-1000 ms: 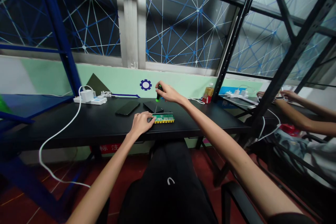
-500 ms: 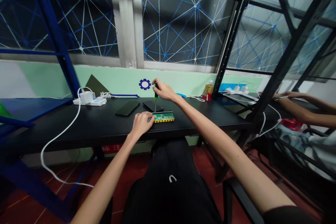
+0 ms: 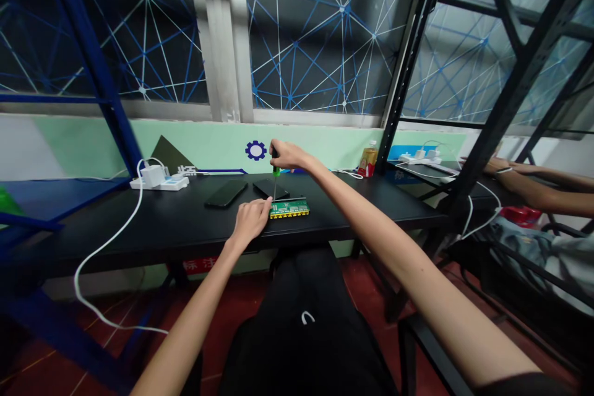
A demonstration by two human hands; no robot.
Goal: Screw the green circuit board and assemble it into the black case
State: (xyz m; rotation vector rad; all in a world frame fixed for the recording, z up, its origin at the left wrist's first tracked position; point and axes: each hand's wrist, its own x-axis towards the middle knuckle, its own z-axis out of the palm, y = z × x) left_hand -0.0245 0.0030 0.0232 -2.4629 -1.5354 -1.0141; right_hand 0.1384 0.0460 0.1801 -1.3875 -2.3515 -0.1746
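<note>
A green circuit board with a yellow row of terminals along its front edge lies on the black desk. My left hand holds the board's left end, its thumb reaching to the back left corner; the fingers hide that end. Above the board, my right hand is closed round the dark and green handle of a screwdriver. The shaft points straight down, and its tip meets the board's back left part beside my left thumb. Whether it sits in a screw is too small to tell.
Behind the board lies a dark flat object, with a black phone to its left. A white power strip with a cable stands at the left, a drink bottle at the back right. Another person's arm rests at the neighbouring desk.
My left thumb has moved up to the board's back corner, next to the screwdriver tip. My right fingers have closed more tightly round the handle. The board has hardly moved.
</note>
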